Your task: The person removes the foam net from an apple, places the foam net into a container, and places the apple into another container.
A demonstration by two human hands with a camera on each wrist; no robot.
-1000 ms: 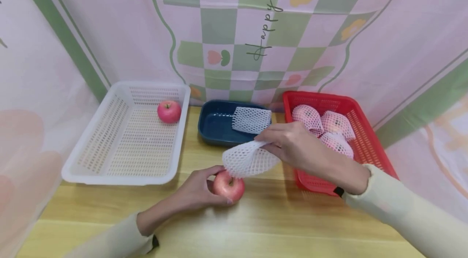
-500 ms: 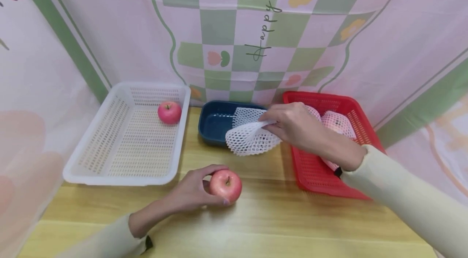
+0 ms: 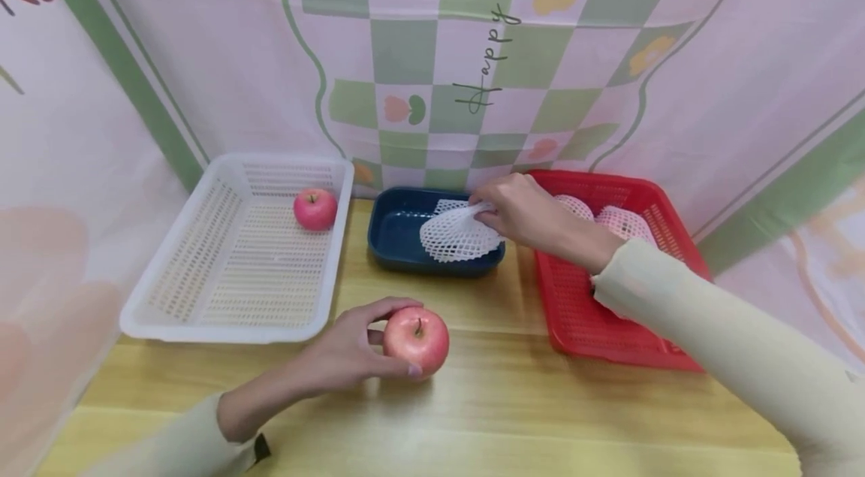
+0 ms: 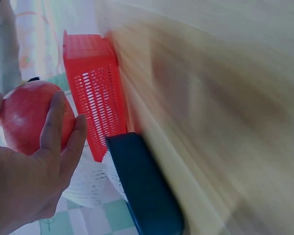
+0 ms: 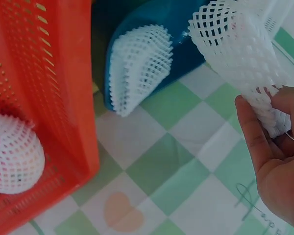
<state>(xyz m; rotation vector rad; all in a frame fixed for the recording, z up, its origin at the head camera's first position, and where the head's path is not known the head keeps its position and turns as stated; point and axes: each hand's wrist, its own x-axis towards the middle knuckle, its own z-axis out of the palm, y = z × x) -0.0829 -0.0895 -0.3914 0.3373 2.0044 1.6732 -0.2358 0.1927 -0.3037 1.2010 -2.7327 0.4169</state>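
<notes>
Soft, even brightness fills the head view, with pale glare toward the near edge of the counter (image 3: pixel 500 417) and a slight shine on the apple (image 3: pixel 415 342). The left wrist view is hazy — the counter smeared by blur — and the right wrist view dimmer.

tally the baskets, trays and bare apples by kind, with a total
Baskets: 2 (white basket, red basket)
Trays: 1 (blue tray)
Bare apples: 2 (held apple in the left hand, other apple in the white basket)
Total: 5

A red apple (image 3: pixel 419 349) is held stem-up, a white net (image 3: pixel 456 235) pinched nearby.
</notes>
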